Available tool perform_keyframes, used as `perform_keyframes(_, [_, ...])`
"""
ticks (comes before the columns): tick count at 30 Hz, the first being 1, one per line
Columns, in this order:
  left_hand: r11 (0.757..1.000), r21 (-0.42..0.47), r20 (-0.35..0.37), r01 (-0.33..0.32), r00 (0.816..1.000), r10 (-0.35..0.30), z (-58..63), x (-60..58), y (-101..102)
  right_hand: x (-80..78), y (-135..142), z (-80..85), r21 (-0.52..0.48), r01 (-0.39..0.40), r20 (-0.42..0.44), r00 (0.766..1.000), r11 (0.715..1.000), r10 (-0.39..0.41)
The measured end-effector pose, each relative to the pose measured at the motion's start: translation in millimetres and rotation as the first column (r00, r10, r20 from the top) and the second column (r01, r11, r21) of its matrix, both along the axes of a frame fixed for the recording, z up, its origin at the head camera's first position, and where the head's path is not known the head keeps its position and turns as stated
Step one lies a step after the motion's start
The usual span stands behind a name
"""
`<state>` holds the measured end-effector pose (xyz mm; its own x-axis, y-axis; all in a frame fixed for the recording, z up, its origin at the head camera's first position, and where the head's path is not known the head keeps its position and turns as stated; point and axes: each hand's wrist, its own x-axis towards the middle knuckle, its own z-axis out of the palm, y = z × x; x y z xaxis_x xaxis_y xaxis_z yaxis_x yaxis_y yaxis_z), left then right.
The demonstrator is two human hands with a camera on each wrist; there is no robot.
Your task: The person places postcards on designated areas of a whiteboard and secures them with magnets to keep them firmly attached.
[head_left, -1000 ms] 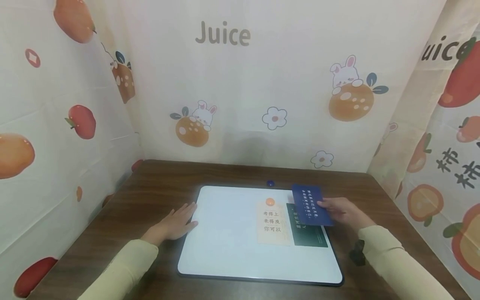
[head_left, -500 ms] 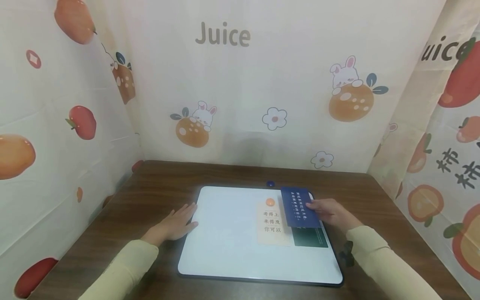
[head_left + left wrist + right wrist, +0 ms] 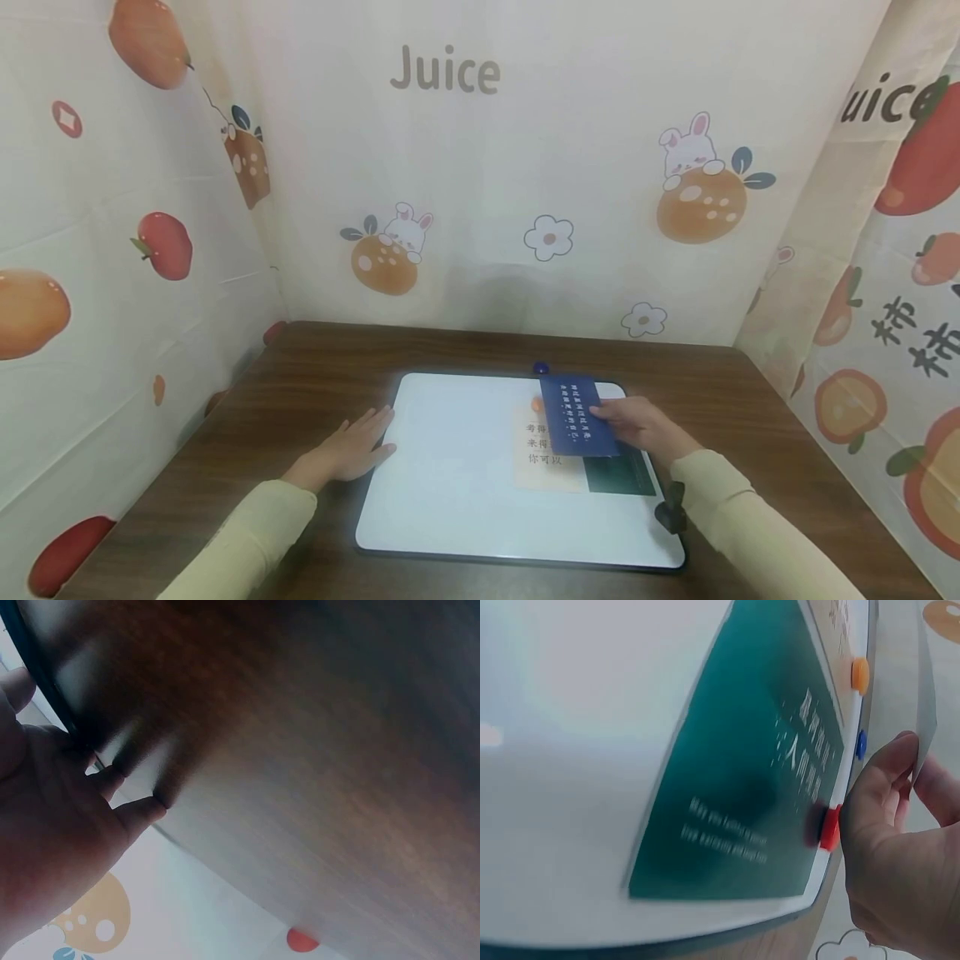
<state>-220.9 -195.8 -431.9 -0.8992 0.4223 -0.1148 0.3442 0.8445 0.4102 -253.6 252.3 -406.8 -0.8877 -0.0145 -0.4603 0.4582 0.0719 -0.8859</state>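
My right hand [image 3: 639,423] pinches a blue card [image 3: 577,417] with white writing by its right edge, holding it raised over the whiteboard [image 3: 442,467]. Beneath it, a cream card [image 3: 547,475] and a green card [image 3: 618,475] lie side by side on the board, partly covered from the head view. An orange magnet [image 3: 860,676] sits at the cream card's top, a red magnet [image 3: 830,828] at the green card's. My left hand [image 3: 347,446] rests with fingers spread at the board's left edge, its fingertips touching there.
A blue magnet [image 3: 541,367] lies on the brown table [image 3: 330,367] just behind the board's far edge. Patterned cloth [image 3: 487,167] hangs behind the table and along both sides.
My right hand has carried the blue card leftwards, from above the green card to above the cream card's right part. The left hand has stayed in place.
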Motion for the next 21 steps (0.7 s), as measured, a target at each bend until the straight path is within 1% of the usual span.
perform_keyframes(5, [1.000,0.003,0.001,0.001,1.000,-0.001,0.1,-0.5,0.2,-1.9,-10.8,0.3,-0.014,0.010,0.003,1.000,1.000,-0.010])
perform_keyframes(8, [1.000,0.004,0.002,0.002,1.000,-0.002,0.5,-0.5,0.7,-1.8,-17.5,1.1,-0.043,0.010,-0.003,1.000,0.999,-0.011])
perform_keyframes(11, [1.000,0.000,0.005,0.002,1.000,-0.002,0.7,-0.1,0.8,-1.1,-23.4,1.4,-0.067,-0.023,-0.001,1.000,0.998,0.023])
perform_keyframes(15, [1.000,0.001,0.012,0.000,1.000,0.000,2.0,0.8,1.1,-0.3,-31.0,1.9,-0.061,-0.039,0.006,0.999,0.997,0.039])
perform_keyframes(21, [1.000,0.004,0.009,0.001,1.000,-0.001,4.2,1.9,1.3,-3.3,-42.0,0.4,-0.105,-0.019,0.004,1.000,0.994,0.019])
